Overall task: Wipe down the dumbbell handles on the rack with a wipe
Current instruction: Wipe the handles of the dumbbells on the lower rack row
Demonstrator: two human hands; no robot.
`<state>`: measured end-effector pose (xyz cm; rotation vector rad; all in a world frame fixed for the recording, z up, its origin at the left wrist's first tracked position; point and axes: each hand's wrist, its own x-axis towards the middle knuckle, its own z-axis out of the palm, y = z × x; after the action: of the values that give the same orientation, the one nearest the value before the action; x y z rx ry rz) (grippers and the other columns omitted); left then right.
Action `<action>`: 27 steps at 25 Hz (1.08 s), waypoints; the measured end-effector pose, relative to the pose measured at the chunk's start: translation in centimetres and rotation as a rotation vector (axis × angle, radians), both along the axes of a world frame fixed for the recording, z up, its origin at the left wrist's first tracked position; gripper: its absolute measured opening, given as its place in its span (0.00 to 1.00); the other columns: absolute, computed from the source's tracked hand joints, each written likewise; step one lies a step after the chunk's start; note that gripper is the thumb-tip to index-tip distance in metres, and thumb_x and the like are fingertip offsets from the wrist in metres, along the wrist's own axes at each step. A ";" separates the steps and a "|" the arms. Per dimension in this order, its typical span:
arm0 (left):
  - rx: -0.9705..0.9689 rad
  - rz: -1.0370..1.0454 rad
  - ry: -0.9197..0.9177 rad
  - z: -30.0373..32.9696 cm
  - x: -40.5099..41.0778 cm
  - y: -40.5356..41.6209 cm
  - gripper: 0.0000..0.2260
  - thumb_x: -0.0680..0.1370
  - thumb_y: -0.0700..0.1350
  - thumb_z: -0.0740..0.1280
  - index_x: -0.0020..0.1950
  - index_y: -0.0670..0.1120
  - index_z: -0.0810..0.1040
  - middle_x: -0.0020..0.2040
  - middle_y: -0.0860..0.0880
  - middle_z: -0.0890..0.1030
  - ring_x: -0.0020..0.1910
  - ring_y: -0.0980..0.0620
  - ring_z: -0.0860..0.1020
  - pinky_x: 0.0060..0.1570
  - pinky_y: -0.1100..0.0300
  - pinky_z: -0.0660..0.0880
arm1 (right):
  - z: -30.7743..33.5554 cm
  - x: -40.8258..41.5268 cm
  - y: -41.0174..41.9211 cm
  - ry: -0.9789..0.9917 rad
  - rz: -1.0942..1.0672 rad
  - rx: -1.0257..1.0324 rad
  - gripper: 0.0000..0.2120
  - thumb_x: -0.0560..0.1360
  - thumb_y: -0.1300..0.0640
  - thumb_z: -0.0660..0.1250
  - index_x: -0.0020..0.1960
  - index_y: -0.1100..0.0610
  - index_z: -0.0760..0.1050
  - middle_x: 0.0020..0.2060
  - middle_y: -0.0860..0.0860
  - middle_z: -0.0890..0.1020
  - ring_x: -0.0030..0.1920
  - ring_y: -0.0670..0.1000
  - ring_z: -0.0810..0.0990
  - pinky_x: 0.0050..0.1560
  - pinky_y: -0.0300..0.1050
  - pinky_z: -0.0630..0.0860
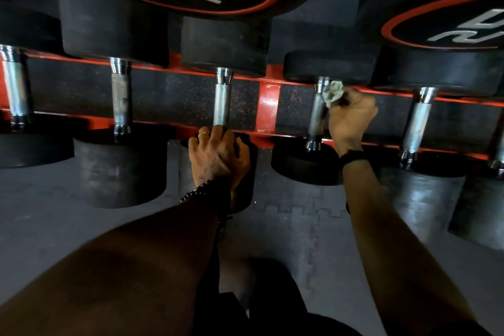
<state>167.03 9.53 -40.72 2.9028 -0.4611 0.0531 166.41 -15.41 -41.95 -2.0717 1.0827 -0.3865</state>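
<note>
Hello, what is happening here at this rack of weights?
A person is cleaning dumbbell handles on a red rack. The right hand holds a crumpled wipe against the upper part of one steel handle. The left hand rests on the near head of the neighbouring dumbbell, fingers curled over it. Other handles in the row lie untouched on both sides.

A single head-worn wide-angle view looks steeply down and forward, close over a red steel dumbbell rack (268, 106) that crosses the middle of the frame. Black rubber dumbbell heads crowd the top edge, grey interlocking floor mats (300, 226) fill the bottom, and both forearms enter from below.
</note>
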 end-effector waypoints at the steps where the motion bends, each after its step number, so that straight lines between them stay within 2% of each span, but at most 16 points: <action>1: 0.001 -0.001 -0.001 0.0 0.0 0.0 0.10 0.72 0.47 0.67 0.33 0.43 0.77 0.36 0.45 0.76 0.39 0.40 0.76 0.37 0.52 0.65 | -0.2 -0.3 0.2 0.069 0.040 -0.062 0.08 0.73 0.63 0.67 0.36 0.63 0.81 0.34 0.58 0.84 0.35 0.47 0.78 0.35 0.41 0.72; 3: -0.008 -0.008 -0.003 -0.1 0.0 0.1 0.11 0.72 0.47 0.67 0.32 0.43 0.76 0.35 0.45 0.76 0.38 0.40 0.76 0.37 0.52 0.65 | -1.5 -3.3 0.9 0.307 0.151 -0.135 0.16 0.75 0.55 0.65 0.35 0.66 0.79 0.34 0.63 0.82 0.36 0.58 0.81 0.36 0.47 0.74; 4: -0.007 -0.010 0.000 0.0 0.0 0.2 0.11 0.72 0.47 0.66 0.33 0.43 0.77 0.35 0.45 0.76 0.38 0.41 0.75 0.37 0.52 0.65 | -1.6 -4.9 1.3 0.407 0.201 -0.078 0.18 0.76 0.53 0.65 0.37 0.67 0.78 0.35 0.64 0.82 0.37 0.61 0.82 0.38 0.51 0.78; 6: 0.003 -0.010 0.014 0.0 0.0 0.2 0.11 0.72 0.48 0.66 0.33 0.43 0.77 0.36 0.45 0.77 0.39 0.40 0.76 0.38 0.51 0.66 | -1.7 -4.6 0.4 0.369 0.157 0.101 0.14 0.73 0.55 0.71 0.39 0.68 0.79 0.35 0.59 0.83 0.37 0.58 0.83 0.42 0.55 0.81; 8: 0.010 -0.004 0.025 0.1 0.0 0.1 0.11 0.72 0.48 0.66 0.33 0.43 0.77 0.36 0.45 0.77 0.39 0.40 0.76 0.38 0.51 0.67 | -1.4 -0.9 -0.8 0.186 -0.033 0.217 0.06 0.72 0.62 0.73 0.39 0.65 0.80 0.35 0.51 0.82 0.34 0.44 0.80 0.40 0.45 0.82; 10: 0.016 0.004 0.024 0.1 0.0 -0.1 0.11 0.72 0.48 0.67 0.33 0.43 0.77 0.36 0.45 0.77 0.39 0.40 0.76 0.38 0.51 0.67 | -0.4 0.8 -0.8 0.150 -0.057 0.221 0.12 0.73 0.69 0.68 0.32 0.59 0.76 0.33 0.47 0.78 0.29 0.35 0.74 0.32 0.28 0.72; 11: 0.013 0.001 0.024 0.1 -0.1 -0.1 0.11 0.72 0.48 0.67 0.33 0.43 0.77 0.36 0.45 0.77 0.39 0.40 0.76 0.38 0.51 0.67 | -0.3 0.4 -0.5 0.195 -0.008 0.194 0.15 0.73 0.71 0.65 0.31 0.57 0.73 0.33 0.47 0.77 0.30 0.36 0.74 0.30 0.26 0.69; 13: 0.007 -0.005 0.020 0.1 0.0 0.1 0.11 0.72 0.48 0.67 0.33 0.43 0.77 0.36 0.45 0.77 0.39 0.40 0.76 0.38 0.51 0.66 | -0.8 -2.4 0.3 0.411 0.182 0.230 0.14 0.75 0.70 0.62 0.34 0.57 0.70 0.36 0.53 0.76 0.36 0.46 0.75 0.30 0.28 0.68; 15: 0.016 -0.007 0.021 0.0 0.1 0.3 0.11 0.72 0.48 0.67 0.33 0.43 0.78 0.36 0.45 0.77 0.39 0.40 0.76 0.38 0.51 0.67 | -0.5 -3.1 -0.3 0.483 0.239 0.382 0.12 0.78 0.67 0.61 0.37 0.59 0.71 0.36 0.55 0.77 0.37 0.50 0.76 0.32 0.32 0.71; 18: 0.013 -0.011 -0.003 0.0 -0.1 0.1 0.11 0.71 0.48 0.68 0.33 0.43 0.77 0.36 0.45 0.77 0.39 0.40 0.76 0.37 0.52 0.66 | 0.4 1.8 -1.7 0.162 -0.104 0.580 0.11 0.78 0.69 0.56 0.45 0.56 0.72 0.42 0.52 0.80 0.42 0.50 0.81 0.40 0.43 0.78; 19: 0.010 -0.008 -0.010 0.0 -0.1 0.0 0.11 0.71 0.48 0.67 0.32 0.43 0.77 0.36 0.45 0.77 0.39 0.40 0.76 0.37 0.52 0.66 | 0.2 2.4 -1.4 0.125 -0.111 0.559 0.11 0.76 0.70 0.56 0.46 0.57 0.74 0.45 0.52 0.82 0.45 0.51 0.82 0.44 0.46 0.80; 20: 0.003 -0.012 -0.009 0.1 -0.1 -0.1 0.11 0.71 0.48 0.67 0.32 0.43 0.77 0.36 0.45 0.77 0.39 0.40 0.76 0.37 0.52 0.66 | 0.1 1.7 -0.6 0.195 -0.084 0.488 0.11 0.75 0.69 0.58 0.47 0.60 0.77 0.46 0.54 0.83 0.48 0.53 0.83 0.47 0.47 0.81; 22: -0.010 -0.021 -0.003 0.0 0.0 0.1 0.11 0.72 0.48 0.66 0.32 0.43 0.76 0.35 0.45 0.76 0.39 0.40 0.76 0.37 0.52 0.66 | -0.4 -1.5 0.7 0.463 0.036 0.361 0.08 0.75 0.67 0.62 0.49 0.64 0.79 0.47 0.56 0.83 0.49 0.54 0.83 0.45 0.43 0.78; 24: -0.002 -0.021 0.007 0.0 0.0 0.4 0.11 0.72 0.48 0.66 0.33 0.43 0.76 0.35 0.45 0.76 0.38 0.40 0.75 0.37 0.51 0.67 | 0.5 -3.1 0.8 0.566 0.110 0.461 0.07 0.75 0.66 0.61 0.43 0.63 0.77 0.44 0.57 0.82 0.48 0.57 0.83 0.41 0.45 0.75; 26: 0.000 -0.021 0.012 0.0 0.0 0.3 0.11 0.72 0.48 0.66 0.33 0.43 0.76 0.35 0.45 0.76 0.39 0.40 0.75 0.37 0.51 0.67 | 1.7 -0.7 -0.1 0.362 0.073 0.649 0.10 0.72 0.68 0.57 0.37 0.61 0.75 0.41 0.58 0.83 0.50 0.63 0.83 0.44 0.49 0.76; 27: 0.004 -0.022 0.006 -0.1 0.0 0.2 0.11 0.72 0.48 0.67 0.33 0.43 0.76 0.35 0.45 0.76 0.38 0.40 0.75 0.37 0.51 0.67 | 2.1 0.7 -0.3 0.219 0.051 0.707 0.10 0.66 0.70 0.57 0.38 0.61 0.76 0.40 0.58 0.83 0.49 0.61 0.84 0.45 0.49 0.77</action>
<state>167.03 9.71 -40.79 2.9002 -0.4926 0.0395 167.10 -15.68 -39.84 -1.5171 1.0869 0.2358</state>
